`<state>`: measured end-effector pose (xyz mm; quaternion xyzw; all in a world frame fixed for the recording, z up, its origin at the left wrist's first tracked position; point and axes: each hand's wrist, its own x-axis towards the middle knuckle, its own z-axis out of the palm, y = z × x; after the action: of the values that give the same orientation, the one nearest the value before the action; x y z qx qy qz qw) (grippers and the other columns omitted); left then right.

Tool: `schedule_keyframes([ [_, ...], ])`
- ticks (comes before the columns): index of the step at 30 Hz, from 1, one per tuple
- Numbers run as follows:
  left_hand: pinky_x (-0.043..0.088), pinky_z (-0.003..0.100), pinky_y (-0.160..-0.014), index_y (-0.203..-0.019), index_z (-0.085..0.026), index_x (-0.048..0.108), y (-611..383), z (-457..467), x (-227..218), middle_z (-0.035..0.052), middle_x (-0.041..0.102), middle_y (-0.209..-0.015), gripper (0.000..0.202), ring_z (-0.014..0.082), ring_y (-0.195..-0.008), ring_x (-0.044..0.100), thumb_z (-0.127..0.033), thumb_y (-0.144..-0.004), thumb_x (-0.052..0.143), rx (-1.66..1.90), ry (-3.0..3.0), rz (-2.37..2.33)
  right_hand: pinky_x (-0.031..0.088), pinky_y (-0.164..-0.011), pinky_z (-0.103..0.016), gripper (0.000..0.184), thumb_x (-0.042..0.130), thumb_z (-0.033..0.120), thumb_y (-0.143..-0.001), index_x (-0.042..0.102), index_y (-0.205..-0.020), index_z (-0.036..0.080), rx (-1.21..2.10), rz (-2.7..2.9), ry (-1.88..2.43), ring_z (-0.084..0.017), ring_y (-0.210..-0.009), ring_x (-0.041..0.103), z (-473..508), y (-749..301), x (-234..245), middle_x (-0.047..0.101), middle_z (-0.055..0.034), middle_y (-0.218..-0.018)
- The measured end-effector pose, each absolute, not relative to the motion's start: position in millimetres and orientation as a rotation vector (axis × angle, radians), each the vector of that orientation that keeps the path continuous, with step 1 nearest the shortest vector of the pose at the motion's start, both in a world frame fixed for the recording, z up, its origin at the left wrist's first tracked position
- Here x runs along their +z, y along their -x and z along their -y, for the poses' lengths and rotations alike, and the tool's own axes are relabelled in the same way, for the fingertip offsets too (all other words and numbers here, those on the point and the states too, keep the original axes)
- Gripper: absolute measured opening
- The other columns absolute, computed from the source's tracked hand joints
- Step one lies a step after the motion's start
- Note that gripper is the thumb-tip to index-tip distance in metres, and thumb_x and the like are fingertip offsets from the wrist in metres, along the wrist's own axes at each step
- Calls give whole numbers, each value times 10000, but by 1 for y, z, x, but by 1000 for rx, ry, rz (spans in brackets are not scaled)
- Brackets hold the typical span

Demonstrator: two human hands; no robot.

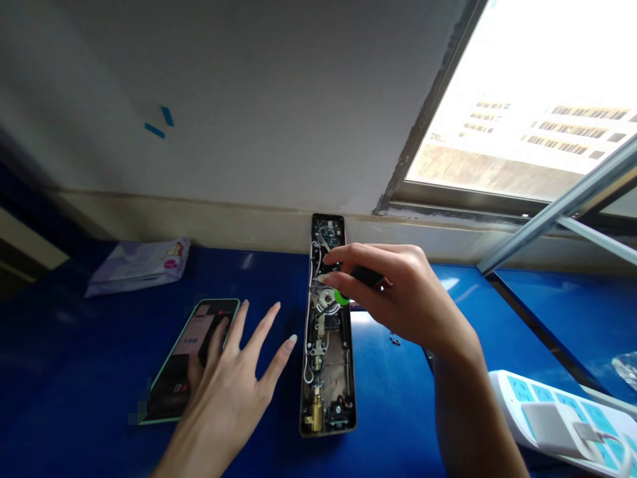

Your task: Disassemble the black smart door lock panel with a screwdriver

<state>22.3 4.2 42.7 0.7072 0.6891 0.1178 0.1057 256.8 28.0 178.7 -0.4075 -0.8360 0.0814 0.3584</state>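
A long, narrow door lock housing (343,372) lies on the blue table with its inside facing up. In it are a circuit board, white wires, a round white part and a brass cylinder. My right hand (398,285) is over its upper half, closed around a screwdriver (342,297) with a black and green handle. The screwdriver's tip points down and left, close to the round part; whether it touches is unclear. Left of the housing, my left hand (233,372) has its fingers spread, some over a phone (169,372) whose screen is lit. It holds nothing.
Several tiny dark screws (395,340) lie right of the housing. A white power strip (512,405) with a plugged-in charger (552,428) is at the lower right. A purple-white packet (139,265) rests by the wall (249,133). Metal bars (562,206) cross beneath the window.
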Motion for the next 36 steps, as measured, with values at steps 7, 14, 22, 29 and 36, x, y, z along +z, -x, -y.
schedule_keyframes([
  [7, 372, 816, -1120, -1591, -446, 474, -25, -3, 37, 80, 300, -1767, 659, 447, -1591, 326, -730, -1010, 344, 349, -2075, -1954, 502, -655, -215, 243, 680, 370, -1039, 767, -1099, 152, 207, 2159, 1051, -94, -747, 716, -28, -256, 179, 813, -13, -953],
  [14, 353, 838, -1117, -1570, -453, 508, -25, -2, 33, 94, 376, -1734, 643, 462, -1561, 378, -738, -1013, 355, 499, -2193, -1916, 501, -658, -213, 250, 683, 377, -1038, 765, -1114, 153, 208, 2161, 1037, -91, -741, 716, -27, -257, 179, 814, -9, -950],
  [22, 379, 799, -1142, -1575, -435, 511, -33, -8, 32, 95, 383, -1731, 646, 468, -1559, 380, -725, -1009, 394, 587, -2275, -1802, 512, -674, -225, 191, 686, 318, -1032, 770, -1122, 172, 205, 2147, 1019, -99, -745, 713, -29, -254, 177, 817, -10, -960],
  [29, 373, 693, -1232, -1630, -403, 424, -37, -31, 28, 79, 353, -1746, 686, 430, -1602, 307, -676, -1006, 505, 621, -2308, -1544, 563, -756, -300, 489, 651, 122, -826, 721, -1307, 176, 248, 2175, 1001, -169, -851, 714, -23, -253, 179, 791, -55, -1130],
  [36, 422, 634, -1240, -1524, -320, 580, -37, -47, 39, 108, 419, -1696, 577, 397, -1587, 352, -572, -1006, 600, 749, -2404, -1353, 516, -637, -224, 183, 718, 250, -989, 760, -1152, 177, 163, 2118, 1066, -96, -699, 683, -29, -253, 173, 782, -8, -919],
])
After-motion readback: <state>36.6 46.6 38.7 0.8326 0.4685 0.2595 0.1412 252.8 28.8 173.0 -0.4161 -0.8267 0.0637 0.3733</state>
